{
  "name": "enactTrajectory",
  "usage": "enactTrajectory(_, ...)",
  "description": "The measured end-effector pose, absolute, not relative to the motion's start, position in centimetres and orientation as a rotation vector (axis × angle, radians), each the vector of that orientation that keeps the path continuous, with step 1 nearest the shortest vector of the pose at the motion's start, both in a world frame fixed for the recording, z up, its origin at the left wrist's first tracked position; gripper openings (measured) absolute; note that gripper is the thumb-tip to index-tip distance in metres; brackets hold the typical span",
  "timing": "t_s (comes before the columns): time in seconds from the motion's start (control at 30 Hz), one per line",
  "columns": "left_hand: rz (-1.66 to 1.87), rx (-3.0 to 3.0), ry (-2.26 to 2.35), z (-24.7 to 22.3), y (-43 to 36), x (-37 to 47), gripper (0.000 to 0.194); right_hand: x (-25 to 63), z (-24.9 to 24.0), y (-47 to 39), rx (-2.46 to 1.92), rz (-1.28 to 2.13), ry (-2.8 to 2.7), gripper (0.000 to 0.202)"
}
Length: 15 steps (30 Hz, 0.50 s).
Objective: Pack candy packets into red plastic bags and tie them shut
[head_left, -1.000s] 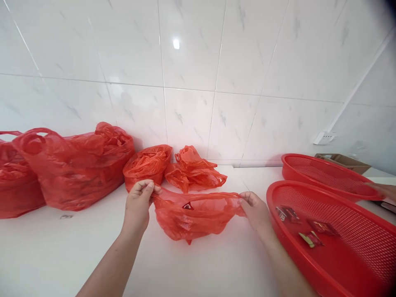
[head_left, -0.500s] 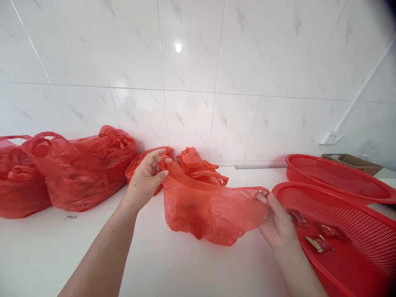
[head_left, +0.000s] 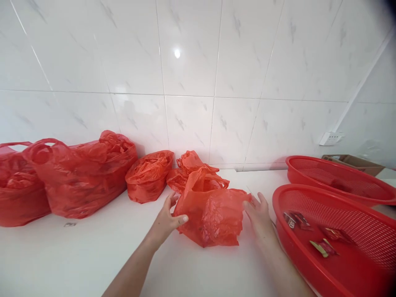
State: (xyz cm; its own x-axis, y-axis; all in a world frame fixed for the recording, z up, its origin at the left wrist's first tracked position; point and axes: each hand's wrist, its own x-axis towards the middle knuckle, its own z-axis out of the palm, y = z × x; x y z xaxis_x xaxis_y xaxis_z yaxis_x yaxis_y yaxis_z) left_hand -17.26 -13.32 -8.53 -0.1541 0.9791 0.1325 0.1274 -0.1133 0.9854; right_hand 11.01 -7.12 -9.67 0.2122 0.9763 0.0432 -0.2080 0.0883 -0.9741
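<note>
A thin red plastic bag (head_left: 213, 216) rests on the white table in front of me, its upper edge puffed out and one handle loop standing up at the back left. Something darker shows faintly through its left side, too blurred to name. At its left side, my left hand (head_left: 168, 222) is open, thumb and fingers apart, the thumb against the film. My right hand (head_left: 260, 212) is open at the upper right corner, fingers spread and fingertips touching or very close to the edge. Behind it lies a crumpled heap of red bags (head_left: 194, 163).
Left along the tiled wall stand a small filled red bag (head_left: 150, 175), a big one (head_left: 86, 177) and another (head_left: 21, 189). To the right, a red perforated basket (head_left: 355, 268) holds several wrapped snacks (head_left: 324, 247). Behind are a second basket (head_left: 340, 175) and a cardboard box (head_left: 361, 165).
The bag, held stretched between both hands before, now sits lower on the table with its handle up. My hands have let go, the left moving right and down, the right slightly left.
</note>
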Motion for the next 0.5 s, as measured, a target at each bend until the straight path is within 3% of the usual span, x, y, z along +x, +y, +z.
enactTrajectory(0.1, 1.375, 1.147, 1.287, -9.3, -12.7, -15.1, 0.095, 10.4, -10.5, -7.0, -1.095, 1.194, -0.893, 0.091)
enactTrajectory(0.23, 1.25, 1.067, 1.136, -9.5, -13.1, -13.8, 0.047, 9.7, -10.1, -7.8, -0.796, 1.535, -0.979, 0.058)
enactTrajectory(0.3, 1.266, 0.999, 1.084, -9.6, -13.9, -13.8, 0.034, 9.6, -9.8, -8.1, -0.728, 1.672, -0.963, 0.047)
enactTrajectory(0.5, 1.429, 0.822, 0.981, -9.9, -16.0, -15.0, 0.027, 10.3, -9.5, -7.9, -0.705, 1.665, -0.864, 0.02)
